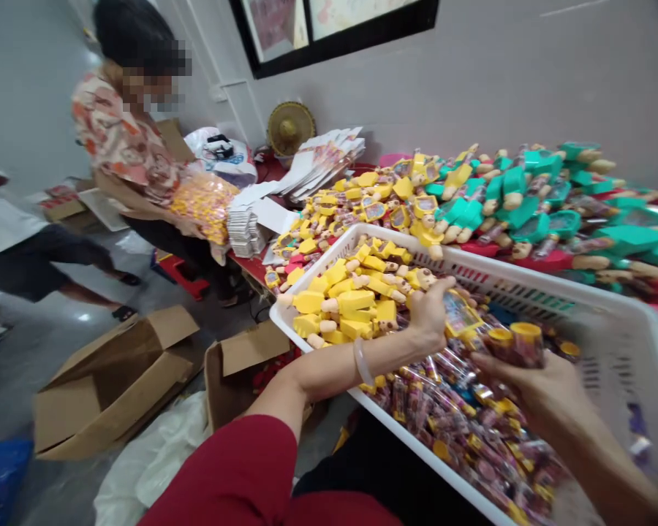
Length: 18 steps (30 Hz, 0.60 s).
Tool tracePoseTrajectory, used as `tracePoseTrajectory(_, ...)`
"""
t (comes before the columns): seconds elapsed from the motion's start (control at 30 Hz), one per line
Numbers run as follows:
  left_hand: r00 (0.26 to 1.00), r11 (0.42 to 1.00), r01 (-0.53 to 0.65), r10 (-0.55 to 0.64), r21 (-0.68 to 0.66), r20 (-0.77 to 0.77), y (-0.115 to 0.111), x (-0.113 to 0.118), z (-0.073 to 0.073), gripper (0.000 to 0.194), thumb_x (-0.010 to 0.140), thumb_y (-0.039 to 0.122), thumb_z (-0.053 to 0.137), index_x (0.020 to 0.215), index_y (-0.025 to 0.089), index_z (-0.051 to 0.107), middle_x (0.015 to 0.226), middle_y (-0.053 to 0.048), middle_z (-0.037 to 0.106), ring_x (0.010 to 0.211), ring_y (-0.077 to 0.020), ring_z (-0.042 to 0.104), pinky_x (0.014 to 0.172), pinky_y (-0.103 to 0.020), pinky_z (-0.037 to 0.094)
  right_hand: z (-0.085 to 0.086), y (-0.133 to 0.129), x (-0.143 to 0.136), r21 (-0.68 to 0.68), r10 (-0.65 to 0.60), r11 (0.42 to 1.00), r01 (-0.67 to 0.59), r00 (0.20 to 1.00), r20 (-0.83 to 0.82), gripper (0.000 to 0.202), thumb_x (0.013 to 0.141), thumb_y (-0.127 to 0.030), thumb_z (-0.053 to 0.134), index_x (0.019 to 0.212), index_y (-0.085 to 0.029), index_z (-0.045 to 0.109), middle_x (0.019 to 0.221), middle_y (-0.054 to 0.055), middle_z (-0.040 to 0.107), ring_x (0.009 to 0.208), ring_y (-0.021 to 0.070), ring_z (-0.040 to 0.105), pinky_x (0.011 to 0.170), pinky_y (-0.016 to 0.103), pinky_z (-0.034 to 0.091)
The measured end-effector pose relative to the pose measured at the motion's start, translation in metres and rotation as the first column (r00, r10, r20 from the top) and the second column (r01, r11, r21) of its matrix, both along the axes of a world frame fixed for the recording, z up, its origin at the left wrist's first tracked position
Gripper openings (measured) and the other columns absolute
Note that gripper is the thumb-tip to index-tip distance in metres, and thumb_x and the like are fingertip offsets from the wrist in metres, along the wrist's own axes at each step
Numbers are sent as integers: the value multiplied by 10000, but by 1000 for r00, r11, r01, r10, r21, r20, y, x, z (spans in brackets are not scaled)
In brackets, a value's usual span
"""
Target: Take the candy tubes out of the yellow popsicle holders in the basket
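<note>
Over the white plastic basket (592, 292), my left hand (430, 314) is closed on a yellow toy piece (460, 313) with a clear, picture-filled window. Part of its grip is hidden behind the hand. To the right, my right hand (553, 391) is closed around a few clear tubes (526, 343) with yellow caps. Yellow toy pieces with beige tips (351, 303) are heaped in the basket's far left part. Many small clear tubes with purple-pink contents (444, 409) fill its near side.
Yellow, teal and red toy pieces (515, 193) are piled behind the basket. Stacks of printed cards (246, 230) lie on the red table. A co-worker (126, 139) holds a bag of yellow pieces (205, 204). Cardboard boxes (115, 380) stand on the floor; another person (16, 226) is farther left.
</note>
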<state>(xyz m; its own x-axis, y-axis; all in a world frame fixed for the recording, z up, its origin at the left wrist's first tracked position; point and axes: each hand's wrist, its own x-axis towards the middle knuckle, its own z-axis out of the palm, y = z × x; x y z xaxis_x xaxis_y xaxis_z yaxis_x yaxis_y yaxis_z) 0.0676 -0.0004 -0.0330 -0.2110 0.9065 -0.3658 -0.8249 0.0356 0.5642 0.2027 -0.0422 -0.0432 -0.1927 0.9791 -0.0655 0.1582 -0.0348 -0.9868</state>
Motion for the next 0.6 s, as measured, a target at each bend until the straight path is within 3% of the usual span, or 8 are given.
tracePoseTrajectory(0.07, 996, 996, 84, -84, 17, 2, -1, -4, 5, 282, 650, 380, 709, 569, 132, 601, 530, -54, 588, 510, -165, 597, 575, -286, 494, 4, 3, -4, -291, 39, 950, -118, 964, -264, 334, 513, -360, 848, 708, -186, 640, 590, 15, 607, 445, 143, 492, 371, 260, 353)
tracePoseTrajectory(0.17, 990, 990, 140, -140, 2, -6, 4, -11, 6, 292, 698, 377, 678, 599, 112, 605, 554, -53, 605, 460, -127, 557, 522, -252, 462, 0, 8, -8, -423, 62, 875, -234, 922, -383, 360, 535, -398, 828, 760, -178, 652, 668, 39, 642, 464, 135, 499, 368, 248, 348)
tracePoseTrajectory(0.23, 995, 996, 85, -86, -17, -47, 9, -14, 2, 302, 709, 387, 682, 615, 115, 593, 554, -49, 606, 463, -128, 561, 509, -245, 458, -5, 10, -10, -338, 105, 918, -210, 947, -305, 340, 585, -410, 810, 764, -178, 637, 683, 33, 639, 502, 142, 519, 421, 262, 393)
tracePoseTrajectory(0.33, 995, 1000, 12, -14, -19, -94, 14, -15, -4, 306, 706, 389, 701, 623, 131, 559, 539, -40, 600, 466, -138, 571, 532, -255, 476, -11, 6, -12, 35, 142, 989, -146, 985, 93, 293, 631, -353, 784, 824, -196, 628, 725, 20, 650, 630, 185, 581, 559, 292, 446)
tracePoseTrajectory(0.43, 999, 999, 20, -21, -25, -49, 17, -16, -8, 243, 698, 315, 701, 638, 137, 547, 537, -32, 600, 483, -140, 590, 567, -251, 485, -15, 1, -12, 349, 15, 919, -186, 898, 440, 274, 689, -264, 686, 950, -210, 626, 876, 54, 698, 783, 242, 631, 676, 331, 461)
tracePoseTrajectory(0.5, 1000, 1000, -1, 0, -22, -12, 20, -18, -9, 227, 694, 299, 701, 645, 142, 544, 537, -27, 597, 510, -146, 607, 577, -242, 480, -15, 1, -11, 410, -27, 889, -205, 870, 492, 262, 733, -252, 629, 991, -205, 608, 922, 73, 707, 813, 254, 645, 701, 342, 468)
tracePoseTrajectory(0.6, 999, 1000, -24, 24, -11, 22, 24, -22, -9, 250, 707, 334, 698, 656, 152, 534, 544, -21, 590, 547, -155, 623, 589, -241, 476, -14, 8, -6, 412, 5, 883, -227, 881, 474, 172, 820, -301, 575, 961, -204, 598, 906, 76, 709, 793, 241, 656, 696, 335, 487)
